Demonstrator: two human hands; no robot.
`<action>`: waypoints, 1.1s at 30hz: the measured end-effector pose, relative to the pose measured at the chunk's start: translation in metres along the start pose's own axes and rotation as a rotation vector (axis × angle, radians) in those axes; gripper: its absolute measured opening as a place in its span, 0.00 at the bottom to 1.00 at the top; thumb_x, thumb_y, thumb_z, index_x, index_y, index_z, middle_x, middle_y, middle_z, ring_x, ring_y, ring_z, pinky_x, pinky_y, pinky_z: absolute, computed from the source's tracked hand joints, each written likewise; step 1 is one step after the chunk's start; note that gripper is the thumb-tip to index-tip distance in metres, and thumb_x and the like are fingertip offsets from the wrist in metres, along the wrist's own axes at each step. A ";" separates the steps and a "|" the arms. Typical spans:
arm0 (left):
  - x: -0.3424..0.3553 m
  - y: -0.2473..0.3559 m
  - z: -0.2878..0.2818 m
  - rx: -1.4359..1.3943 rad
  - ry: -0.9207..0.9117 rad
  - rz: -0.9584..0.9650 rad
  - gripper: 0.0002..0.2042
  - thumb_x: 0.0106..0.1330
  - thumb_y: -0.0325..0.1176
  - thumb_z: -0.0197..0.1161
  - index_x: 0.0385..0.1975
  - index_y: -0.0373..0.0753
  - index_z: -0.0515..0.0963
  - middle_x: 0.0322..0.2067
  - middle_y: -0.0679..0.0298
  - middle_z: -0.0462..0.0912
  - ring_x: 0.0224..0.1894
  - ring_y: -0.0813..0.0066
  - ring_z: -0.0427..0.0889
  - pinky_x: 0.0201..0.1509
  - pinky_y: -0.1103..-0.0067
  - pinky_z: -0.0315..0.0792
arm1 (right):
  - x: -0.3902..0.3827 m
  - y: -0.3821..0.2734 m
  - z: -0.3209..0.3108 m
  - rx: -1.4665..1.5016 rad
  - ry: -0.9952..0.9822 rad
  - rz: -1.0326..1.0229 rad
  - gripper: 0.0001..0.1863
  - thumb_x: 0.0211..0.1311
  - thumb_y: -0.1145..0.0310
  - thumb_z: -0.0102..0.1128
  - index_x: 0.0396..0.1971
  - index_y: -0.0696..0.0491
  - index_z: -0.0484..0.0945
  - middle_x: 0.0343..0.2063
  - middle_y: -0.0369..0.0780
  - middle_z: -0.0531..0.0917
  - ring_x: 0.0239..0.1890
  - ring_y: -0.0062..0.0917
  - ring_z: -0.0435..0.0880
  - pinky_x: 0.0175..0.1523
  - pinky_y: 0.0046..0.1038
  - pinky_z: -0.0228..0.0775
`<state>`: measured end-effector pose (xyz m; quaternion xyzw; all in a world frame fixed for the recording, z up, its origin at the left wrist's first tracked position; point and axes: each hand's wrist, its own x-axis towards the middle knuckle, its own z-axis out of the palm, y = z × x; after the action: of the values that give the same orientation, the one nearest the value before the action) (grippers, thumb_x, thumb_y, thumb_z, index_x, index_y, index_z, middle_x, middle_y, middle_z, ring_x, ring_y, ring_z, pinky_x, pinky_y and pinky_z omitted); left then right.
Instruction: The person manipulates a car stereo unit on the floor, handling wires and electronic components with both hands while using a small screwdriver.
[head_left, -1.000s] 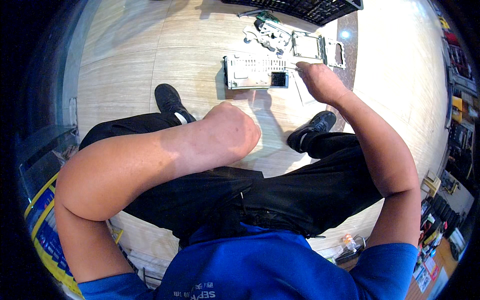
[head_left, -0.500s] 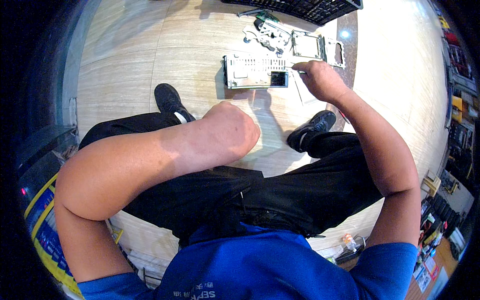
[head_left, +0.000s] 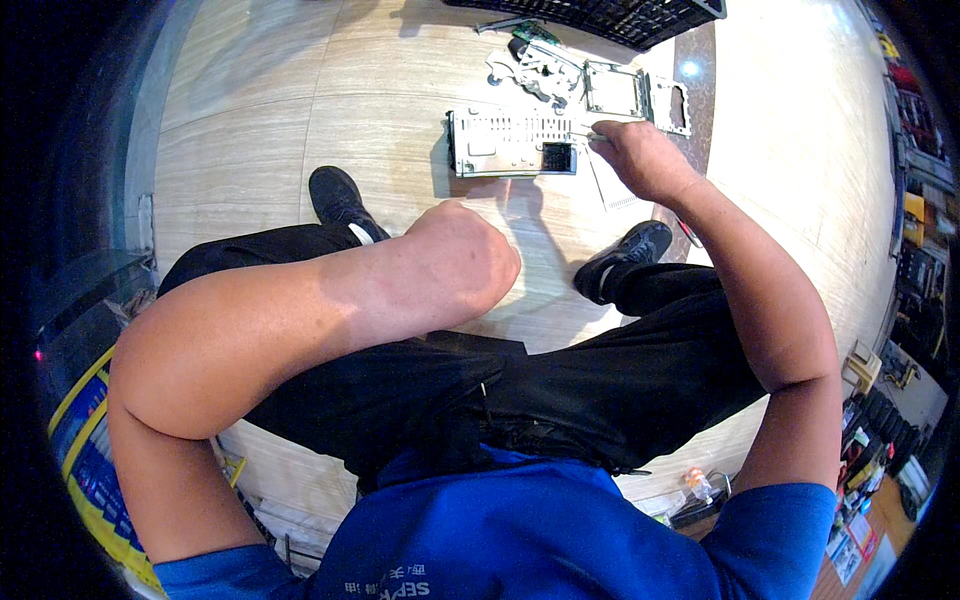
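Note:
A silvery metal casing (head_left: 510, 150) with rows of slots and a dark square opening lies on the floor between my feet, a little beyond them. My right hand (head_left: 640, 158) reaches to the casing's right end, its fingers pinched together. Something thin and light shows between the fingertips and the casing, too small to name. Nearer to me, my left hand (head_left: 468, 255) hangs as a closed fist above the floor, apart from the casing. Its fingers are turned away from view, so whatever they hold, if anything, is hidden.
Behind the casing lie white metal and plastic parts (head_left: 545, 75), a square frame (head_left: 614, 90) and a cut-out plate (head_left: 670, 105). A black plastic crate (head_left: 620, 22) stands farther back. My black shoes (head_left: 340, 200) flank the casing. Tools and goods (head_left: 875, 445) crowd the far right.
My right fingertips have drawn back slightly to the right from the casing's end. The left fist and the casing have stayed in place.

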<state>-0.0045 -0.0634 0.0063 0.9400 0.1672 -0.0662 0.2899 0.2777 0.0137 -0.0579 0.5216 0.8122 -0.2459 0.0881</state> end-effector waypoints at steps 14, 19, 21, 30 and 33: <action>-0.003 0.003 0.003 0.031 0.061 0.013 0.08 0.61 0.33 0.57 0.25 0.34 0.74 0.19 0.54 0.80 0.25 0.56 0.84 0.30 0.63 0.76 | -0.004 -0.004 -0.002 0.052 0.021 -0.040 0.14 0.65 0.70 0.55 0.47 0.55 0.84 0.39 0.53 0.86 0.44 0.47 0.85 0.54 0.42 0.76; -0.003 0.003 0.002 0.034 0.080 0.020 0.08 0.61 0.32 0.57 0.25 0.35 0.74 0.18 0.55 0.79 0.24 0.58 0.84 0.29 0.64 0.76 | -0.003 0.000 0.002 0.037 0.062 -0.042 0.15 0.62 0.73 0.54 0.47 0.57 0.83 0.40 0.54 0.85 0.44 0.47 0.85 0.55 0.41 0.76; -0.003 0.003 0.001 0.034 0.075 0.021 0.08 0.62 0.32 0.57 0.25 0.35 0.74 0.18 0.55 0.79 0.24 0.58 0.84 0.29 0.64 0.76 | -0.003 0.000 0.002 0.035 0.060 -0.045 0.15 0.63 0.74 0.54 0.47 0.58 0.83 0.40 0.55 0.85 0.44 0.48 0.85 0.55 0.42 0.76; -0.006 0.003 -0.004 0.035 0.095 0.054 0.07 0.62 0.31 0.56 0.26 0.34 0.73 0.19 0.56 0.79 0.25 0.58 0.83 0.29 0.65 0.75 | -0.005 -0.007 -0.009 -0.025 0.089 -0.026 0.08 0.64 0.71 0.52 0.34 0.57 0.79 0.33 0.55 0.84 0.40 0.50 0.85 0.50 0.47 0.75; -0.005 0.004 -0.005 0.061 0.104 0.066 0.07 0.62 0.31 0.57 0.26 0.34 0.73 0.19 0.55 0.79 0.25 0.57 0.83 0.29 0.65 0.76 | -0.005 -0.004 -0.007 -0.056 0.065 -0.038 0.08 0.63 0.70 0.53 0.35 0.56 0.80 0.33 0.54 0.84 0.40 0.50 0.84 0.49 0.47 0.76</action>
<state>-0.0075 -0.0651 0.0131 0.9556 0.1488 -0.0127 0.2541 0.2771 0.0116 -0.0480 0.5109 0.8311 -0.2075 0.0714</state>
